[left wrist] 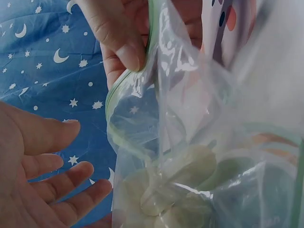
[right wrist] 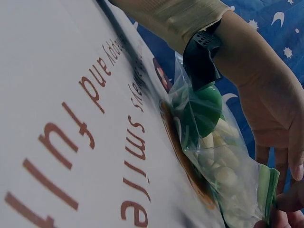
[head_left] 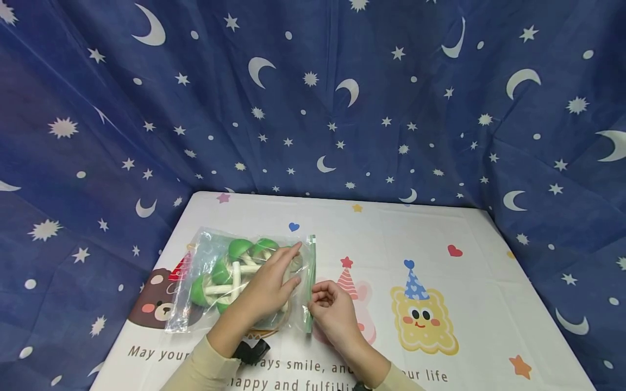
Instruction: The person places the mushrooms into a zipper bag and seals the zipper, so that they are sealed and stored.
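A clear zip bag (head_left: 207, 241) lies on the table's left half, holding several mushrooms (head_left: 240, 248) with green caps and pale stems. Its green zip strip (head_left: 312, 252) faces right. Extended over the bag's right part, my left hand (head_left: 269, 285) has its fingers loosely spread; in the left wrist view the left hand (left wrist: 38, 175) appears beside the bag with nothing held. With thumb and fingers, my right hand (head_left: 337, 312) pinches the strip near its lower end. The right wrist view shows the strip (right wrist: 268, 190) between the right-hand fingertips (right wrist: 289, 202).
A white tablecloth (head_left: 371, 233) with cartoon figures and printed words covers the table. Blue cloth (head_left: 313, 108) with moons and stars hangs behind and at both sides. A black strap (head_left: 251, 351) sits at the left wrist.
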`<state>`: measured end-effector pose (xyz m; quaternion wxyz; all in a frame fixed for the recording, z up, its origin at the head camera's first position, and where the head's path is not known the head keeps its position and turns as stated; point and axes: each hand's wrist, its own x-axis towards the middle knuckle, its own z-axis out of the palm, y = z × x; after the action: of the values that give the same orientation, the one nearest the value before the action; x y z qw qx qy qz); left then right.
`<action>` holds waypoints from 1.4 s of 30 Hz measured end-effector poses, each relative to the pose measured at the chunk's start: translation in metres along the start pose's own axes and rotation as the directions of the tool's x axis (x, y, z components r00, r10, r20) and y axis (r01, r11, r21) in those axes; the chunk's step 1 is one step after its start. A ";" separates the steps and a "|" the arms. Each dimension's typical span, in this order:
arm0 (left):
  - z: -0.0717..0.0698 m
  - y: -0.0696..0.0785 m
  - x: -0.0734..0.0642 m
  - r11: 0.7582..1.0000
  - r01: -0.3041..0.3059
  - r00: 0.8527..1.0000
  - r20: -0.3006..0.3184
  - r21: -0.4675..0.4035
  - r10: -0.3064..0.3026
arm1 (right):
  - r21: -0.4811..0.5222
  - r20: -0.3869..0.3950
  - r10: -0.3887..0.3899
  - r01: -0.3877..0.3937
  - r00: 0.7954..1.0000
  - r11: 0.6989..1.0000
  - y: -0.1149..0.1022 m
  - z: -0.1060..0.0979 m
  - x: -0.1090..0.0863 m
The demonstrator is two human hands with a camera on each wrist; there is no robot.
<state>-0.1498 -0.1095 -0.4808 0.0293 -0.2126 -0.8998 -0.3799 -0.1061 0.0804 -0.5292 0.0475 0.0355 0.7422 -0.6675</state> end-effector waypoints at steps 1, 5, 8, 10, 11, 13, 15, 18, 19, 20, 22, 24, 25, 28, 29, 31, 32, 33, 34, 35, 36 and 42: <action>-0.001 0.000 0.000 1.000 0.010 1.000 0.003 -0.011 -0.010 | -0.006 -0.002 -0.002 0.002 1.000 1.000 0.000 0.000 0.000; -0.003 -0.001 0.003 0.997 0.037 0.999 0.014 -0.066 -0.036 | -0.022 -0.014 -0.002 0.002 1.000 1.000 -0.001 -0.002 -0.001; -0.006 -0.003 0.007 0.991 0.045 0.999 0.009 -0.124 -0.044 | -0.019 -0.006 0.004 -0.005 1.000 1.000 -0.003 -0.004 -0.002; -0.007 -0.004 0.010 0.983 0.052 0.999 0.006 -0.177 -0.052 | -0.015 0.007 0.008 -0.008 1.000 1.000 -0.003 -0.006 -0.003; -0.008 -0.005 0.011 0.976 0.057 0.998 0.005 -0.210 -0.057 | -0.015 0.012 0.010 -0.010 1.000 1.000 -0.004 -0.007 -0.003; -0.009 -0.005 0.013 0.961 0.079 0.997 0.015 -0.266 -0.077 | -0.020 0.019 0.010 -0.009 1.000 1.000 -0.004 -0.008 -0.004; -0.009 -0.006 0.016 0.944 0.102 0.995 0.031 -0.315 -0.097 | -0.022 0.022 0.008 -0.008 1.000 1.000 -0.004 -0.009 -0.005; -0.010 -0.007 0.020 0.914 0.121 0.993 0.056 -0.386 -0.107 | -0.014 0.025 0.009 -0.008 1.000 1.000 -0.003 -0.011 -0.006; -0.011 -0.008 0.022 0.901 0.122 0.992 0.066 -0.417 -0.104 | -0.009 0.025 0.008 -0.008 1.000 1.000 -0.003 -0.011 -0.006; -0.012 -0.009 0.024 0.882 0.127 0.992 0.081 -0.454 -0.101 | 0.000 0.027 0.011 -0.011 1.000 1.000 -0.002 -0.012 -0.006; -0.014 -0.011 0.030 0.844 0.137 0.990 0.109 -0.519 -0.094 | 0.011 0.028 0.016 -0.016 0.999 1.000 -0.001 -0.014 -0.006; -0.017 -0.012 0.035 0.812 0.138 0.988 0.131 -0.567 -0.077 | 0.021 0.029 0.020 -0.021 0.999 1.000 -0.001 -0.015 -0.006; -0.018 -0.013 0.038 0.799 0.141 0.988 0.140 -0.584 -0.071 | 0.021 0.030 0.023 -0.023 0.999 1.000 -0.001 -0.016 -0.006; -0.020 -0.015 0.048 0.786 0.130 0.988 0.148 -0.604 -0.049 | 0.019 0.030 0.029 -0.030 0.999 0.999 -0.002 -0.018 -0.006; -0.020 -0.016 0.051 0.784 0.128 0.988 0.150 -0.607 -0.045 | 0.017 0.031 0.030 -0.031 0.999 0.999 -0.002 -0.018 -0.006; -0.019 -0.016 0.058 0.781 0.130 0.987 0.153 -0.611 -0.045 | 0.014 0.032 0.029 -0.030 0.999 0.999 -0.002 -0.020 -0.005; -0.019 -0.016 0.061 0.778 0.134 0.987 0.156 -0.614 -0.047 | 0.013 0.033 0.026 -0.027 0.999 1.000 -0.002 -0.021 -0.005; -0.019 -0.016 0.064 0.776 0.141 0.985 0.162 -0.615 -0.051 | 0.011 0.034 0.022 -0.023 0.999 1.000 -0.002 -0.021 -0.004; -0.019 -0.015 0.067 0.772 0.151 0.984 0.169 -0.618 -0.057 | 0.011 0.036 0.020 -0.021 0.999 1.000 -0.001 -0.022 -0.004; -0.018 -0.015 0.071 0.769 0.160 0.982 0.177 -0.619 -0.063 | 0.013 0.037 0.016 -0.016 0.999 1.000 -0.001 -0.023 -0.003; -0.018 -0.015 0.074 0.767 0.171 0.980 0.187 -0.618 -0.068 | 0.015 0.039 0.013 -0.014 0.999 1.000 0.000 -0.023 -0.002; -0.013 -0.018 0.094 0.776 0.216 0.969 0.227 -0.593 -0.096 | 0.017 0.053 -0.003 0.003 0.999 1.000 0.002 -0.027 0.000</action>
<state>-0.2440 -0.0957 -0.4633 -0.1563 -0.1691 -0.7410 -0.6308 -0.1062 0.1069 -0.5281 0.0659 0.0171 0.7351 -0.6746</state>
